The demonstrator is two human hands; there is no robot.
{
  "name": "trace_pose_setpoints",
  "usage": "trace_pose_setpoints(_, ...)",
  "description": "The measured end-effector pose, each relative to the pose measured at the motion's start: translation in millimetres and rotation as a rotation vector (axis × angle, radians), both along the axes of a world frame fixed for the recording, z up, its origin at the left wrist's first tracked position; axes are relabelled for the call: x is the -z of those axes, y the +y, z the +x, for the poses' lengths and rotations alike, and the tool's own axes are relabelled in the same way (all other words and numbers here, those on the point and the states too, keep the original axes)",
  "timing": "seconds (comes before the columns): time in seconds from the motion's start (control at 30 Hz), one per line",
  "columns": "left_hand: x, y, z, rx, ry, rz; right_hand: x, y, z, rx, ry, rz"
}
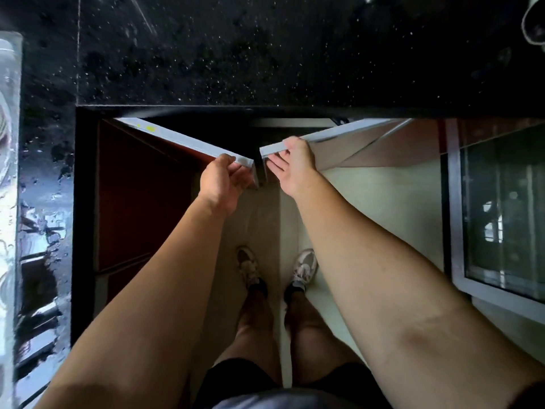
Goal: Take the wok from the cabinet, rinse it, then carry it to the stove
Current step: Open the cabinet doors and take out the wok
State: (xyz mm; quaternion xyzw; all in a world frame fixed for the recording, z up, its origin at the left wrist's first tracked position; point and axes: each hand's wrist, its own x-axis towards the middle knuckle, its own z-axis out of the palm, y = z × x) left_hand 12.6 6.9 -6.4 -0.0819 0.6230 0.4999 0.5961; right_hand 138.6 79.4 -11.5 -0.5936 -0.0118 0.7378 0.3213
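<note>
Step in hand: opening the cabinet under the bench (265, 54), 2 doors, both partway out.

Left hand (219, 181) pinches the free edge of the left door (188, 141), fingers wrapped round the lip. Right hand (290, 166) sits on the free edge of the right door (324, 137), fingers looser and flatter, thumb over the top edge; more a hook than a clamp.

Wok: not visible. Gap btwn the doors is dark, can't tell what's inside. Presumably in there, per the task.

Doing it well, imo:
- swing both doors fully out, symmetric, so they don't clip each other at the meeting edges
- keep fingers off the hinge side and out of the gap btwn the 2 edges
- feet (277, 270) are right in front, step back or the doors hit the shins
- crouch before reaching, the bench overhang blocks the view from up here
- bench surface at left looks wet, so expect slippery hands on the wok later
</note>
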Motion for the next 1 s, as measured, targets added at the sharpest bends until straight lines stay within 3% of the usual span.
trace_pose_setpoints(0.13, 7.6, -34.1, -13.0, 0.125, 0.214, -0.151, 8.5, -41.7, 18.7, -0.102, -0.342, -0.019)
trace_pose_setpoints(0.3, 6.9, -84.3, -35.3, 0.488, 0.626, -0.36, 7.6, -86.4, 69.3, -0.406, -0.746, -0.011)
trace_pose_setpoints(0.47, 2.0, -125.0, -71.2, 0.758, 0.863, -0.491, -7.7, -108.9, 128.8, -0.623, -0.892, -0.002)
trace_pose_setpoints(0.7, -9.2, -164.7, -130.9, 0.996, 1.015, -0.635, -21.7, -123.4, 223.8, -0.869, -1.129, -0.1)
trace_pose_setpoints(1.0, -33.1, -178.8, -152.7, 1.367, 1.303, -0.89, -15.8, -113.3, 277.5, -1.005, -1.279, -0.134)
